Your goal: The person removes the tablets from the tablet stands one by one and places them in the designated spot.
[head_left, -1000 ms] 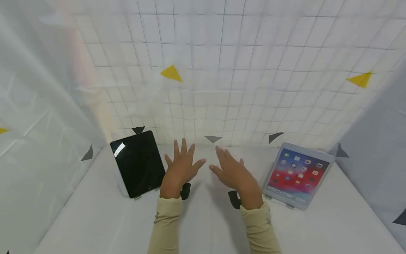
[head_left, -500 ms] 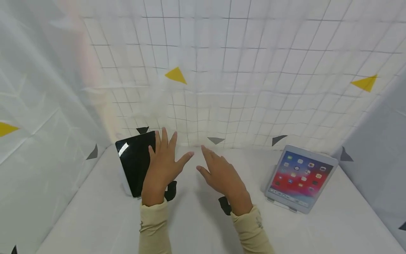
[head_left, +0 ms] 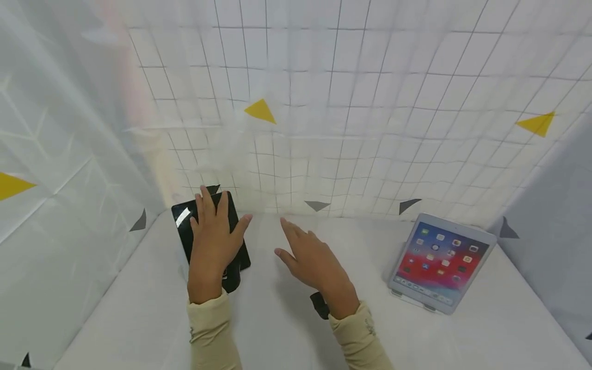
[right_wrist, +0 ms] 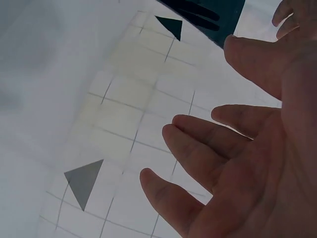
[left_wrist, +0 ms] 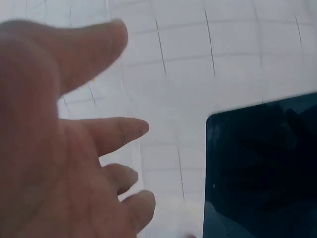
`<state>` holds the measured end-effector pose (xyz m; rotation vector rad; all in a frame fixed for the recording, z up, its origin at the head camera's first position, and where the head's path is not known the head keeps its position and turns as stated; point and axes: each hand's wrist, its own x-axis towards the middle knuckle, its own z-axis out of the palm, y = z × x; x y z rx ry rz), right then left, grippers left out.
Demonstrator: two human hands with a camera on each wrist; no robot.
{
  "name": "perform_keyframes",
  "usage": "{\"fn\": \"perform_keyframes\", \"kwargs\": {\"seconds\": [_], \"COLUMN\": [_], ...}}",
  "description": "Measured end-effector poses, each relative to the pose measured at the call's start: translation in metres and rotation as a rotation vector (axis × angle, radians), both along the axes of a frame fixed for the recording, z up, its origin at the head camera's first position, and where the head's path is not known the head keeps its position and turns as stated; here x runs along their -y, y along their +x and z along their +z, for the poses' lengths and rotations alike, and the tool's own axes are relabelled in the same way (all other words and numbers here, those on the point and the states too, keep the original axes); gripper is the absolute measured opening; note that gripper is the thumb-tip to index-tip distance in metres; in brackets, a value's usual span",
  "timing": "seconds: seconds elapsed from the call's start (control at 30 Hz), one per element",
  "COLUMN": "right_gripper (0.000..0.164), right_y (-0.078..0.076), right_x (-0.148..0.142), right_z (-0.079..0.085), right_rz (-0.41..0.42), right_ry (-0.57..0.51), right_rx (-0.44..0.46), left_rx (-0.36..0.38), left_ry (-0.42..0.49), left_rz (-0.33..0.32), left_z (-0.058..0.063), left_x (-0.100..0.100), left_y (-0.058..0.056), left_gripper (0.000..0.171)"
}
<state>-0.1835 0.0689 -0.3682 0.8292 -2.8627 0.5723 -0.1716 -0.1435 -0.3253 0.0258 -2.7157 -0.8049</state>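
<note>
My left hand (head_left: pixel 213 244) is held over a black-screened tablet (head_left: pixel 185 226) with its fingers spread. In the head view the hand covers much of that tablet's screen. From the left wrist view, the tablet's dark corner (left_wrist: pixel 257 168) stands apart from the fingers, and its glass carries a dark reflection. My right hand (head_left: pixel 316 259) hovers to the right of it, fingers extended and thumb out, holding nothing. Far to the right leans a white-framed tablet (head_left: pixel 444 262) with a lit home screen of app icons over a red and blue background.
The white tablet rests on a clear stand (head_left: pixel 413 301). Behind the white-covered table (head_left: pixel 277 334) hangs a sheer sheet over a grid (head_left: pixel 351 92), marked with yellow triangles (head_left: pixel 261 110) and grey ones (head_left: pixel 317 205). Sheets enclose both sides.
My left hand has moved left from the middle to over the black tablet. My right hand has shifted left too, while the head view has turned slightly.
</note>
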Motion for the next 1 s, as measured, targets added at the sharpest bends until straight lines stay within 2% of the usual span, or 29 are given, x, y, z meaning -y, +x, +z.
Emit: {"fn": "perform_keyframes", "kwargs": {"seconds": [0.17,0.37,0.6,0.7,0.9,1.0], "right_gripper": [0.068,0.066,0.067,0.066,0.068,0.068], "right_y": [0.002,0.001,-0.002,-0.001,0.003,0.004], "right_x": [0.010,0.022,0.038,0.045,0.063,0.070], "right_z": [-0.001,-0.008,-0.029,-0.038,-0.056,-0.065], "right_rz": [0.034,0.014,-0.017,-0.013,0.046,0.039], "right_ry": [-0.010,-0.053,-0.112,-0.127,-0.171,-0.219], "right_rx": [-0.008,-0.035,-0.064,-0.035,0.085,0.133], "left_rx": [0.000,-0.079,-0.133,-0.122,-0.065,-0.064], "left_ry": [0.008,0.029,0.150,0.191,0.259,0.305], "left_rz": [0.108,0.237,0.371,0.401,0.417,0.423], "left_z": [0.002,0.006,0.001,-0.002,-0.007,-0.012], "left_x": [0.010,0.014,0.024,0.026,0.031,0.033], "left_y": [0.007,0.013,0.013,0.011,0.008,0.007], "left_gripper": [0.075,0.071,0.077,0.075,0.068,0.068]}}
